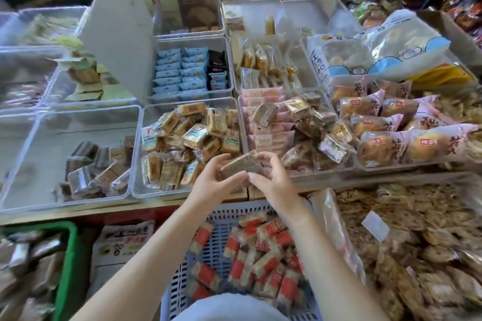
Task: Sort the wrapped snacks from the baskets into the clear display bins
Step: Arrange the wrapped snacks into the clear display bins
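Bare forearms, no sleeves; hands [245, 180] ungloved; pale grey garment [229, 307] below.

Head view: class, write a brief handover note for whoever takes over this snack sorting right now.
Left hand and right hand: both hold one brown wrapped snack bar above the bins' front edge.
Lavender basket: many red-labelled snack bars unsorted.
Done: the near clear bins hold snacks; the near-left bin is only part filled.
Left: bin the held bar, then empty the basket.

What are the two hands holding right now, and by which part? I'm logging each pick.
One wrapped snack bar, held between both hands: the left hand grips its left end, the right hand pinches its right end, above the lavender basket.
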### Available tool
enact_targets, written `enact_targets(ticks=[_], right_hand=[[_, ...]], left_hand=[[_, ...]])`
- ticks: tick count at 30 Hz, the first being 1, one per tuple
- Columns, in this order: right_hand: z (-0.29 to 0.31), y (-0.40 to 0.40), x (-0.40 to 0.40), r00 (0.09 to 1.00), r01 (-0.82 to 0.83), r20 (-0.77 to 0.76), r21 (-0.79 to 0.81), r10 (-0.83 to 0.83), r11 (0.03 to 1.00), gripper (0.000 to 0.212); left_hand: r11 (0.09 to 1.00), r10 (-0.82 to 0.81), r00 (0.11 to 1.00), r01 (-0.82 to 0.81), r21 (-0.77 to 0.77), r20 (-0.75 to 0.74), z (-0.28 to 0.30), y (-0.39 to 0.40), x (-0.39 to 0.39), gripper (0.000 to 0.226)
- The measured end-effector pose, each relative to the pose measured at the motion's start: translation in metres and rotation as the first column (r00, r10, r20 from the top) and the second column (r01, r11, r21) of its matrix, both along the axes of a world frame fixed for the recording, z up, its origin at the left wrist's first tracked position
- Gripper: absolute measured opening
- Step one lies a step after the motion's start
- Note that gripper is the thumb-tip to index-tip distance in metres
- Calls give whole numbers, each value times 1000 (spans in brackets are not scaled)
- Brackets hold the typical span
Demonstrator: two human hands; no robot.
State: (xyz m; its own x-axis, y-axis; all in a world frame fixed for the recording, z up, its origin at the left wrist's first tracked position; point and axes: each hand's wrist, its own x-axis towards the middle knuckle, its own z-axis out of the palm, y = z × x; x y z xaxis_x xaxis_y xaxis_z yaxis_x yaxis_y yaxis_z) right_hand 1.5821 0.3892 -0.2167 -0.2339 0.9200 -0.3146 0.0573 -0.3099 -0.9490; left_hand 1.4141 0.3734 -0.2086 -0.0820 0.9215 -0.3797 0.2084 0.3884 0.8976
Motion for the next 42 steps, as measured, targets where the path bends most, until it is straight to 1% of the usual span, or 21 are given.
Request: enact_targets(ticks=[2,5,7,9,11,12,15,19,22,24,25,27,29,31,32,33,34,36,39,40,42], right_hand=[[0,2,-25,992,-113,53,25,111,993,31],[-12,12,-58,932,-138,351,123,87,983,27],[-30,19,-75,765,-226,643,219,34,949,37],[-52,22,-90,527,-365,850,218,8,905,46],[-73,17,-100,361,-426,932,128,39,896,55],[-81,14,-103,323,-428,946,109,39,897,58],[-91,12,-107,292,-396,956,137,-17,908,69],[-93,14,-108,262,-398,965,138,-32,907,78],[-91,14,-109,224,-404,974,109,-18,908,81],[-89,14,-111,219,-409,976,80,13,909,82],[-87,13,-110,223,-414,974,65,32,908,80],[-84,14,-109,244,-423,967,38,74,905,71],[-79,17,-105,300,-434,947,31,113,900,61],[-71,18,-97,431,-402,897,97,95,910,54],[-68,17,-89,502,-359,864,169,37,918,50],[-64,17,-80,535,-311,843,259,-56,914,46],[-62,19,-69,516,-269,839,348,-171,898,42],[-58,28,-43,373,-196,868,421,-330,886,41],[-51,48,-11,178,-142,969,197,-171,970,51],[-52,55,-4,161,-151,984,101,-76,983,53],[-60,65,7,210,-166,976,-27,62,986,55]], left_hand=[[999,50,998,-50,15,-47,-4,-6,-23,35],[988,154,981,-150,40,-117,-8,-20,-72,28],[979,203,944,-192,68,-259,-9,-28,-112,27],[957,291,891,-267,115,-350,-12,-32,-155,26],[921,388,824,-356,156,-413,-12,-30,-196,28],[906,422,788,-390,167,-449,-12,-28,-214,31],[876,472,698,-439,199,-538,-11,-14,-257,37],[928,350,696,-349,131,-627,-37,14,-290,47],[966,13,727,-186,-178,-687,-68,24,-298,57],[898,-282,698,-50,-437,-659,-82,21,-297,62],[861,-364,660,-29,-507,-657,-86,18,-294,64],[892,-331,567,-72,-446,-754,-87,14,-286,58],[974,-75,504,-147,-171,-861,-78,12,-269,44],[985,165,558,-135,108,-813,-60,6,-236,32],[980,199,615,-99,175,-763,-49,3,-215,27],[979,183,673,-56,197,-717,-39,0,-194,23],[980,141,722,-5,199,-677,-31,-3,-173,21],[980,-18,765,139,139,-644,-19,-4,-136,19],[937,-306,723,342,-63,-619,-17,-1,-94,22],[918,-358,696,383,-99,-622,-19,0,-83,23],[894,-407,654,429,-132,-638,-23,0,-65,26]])
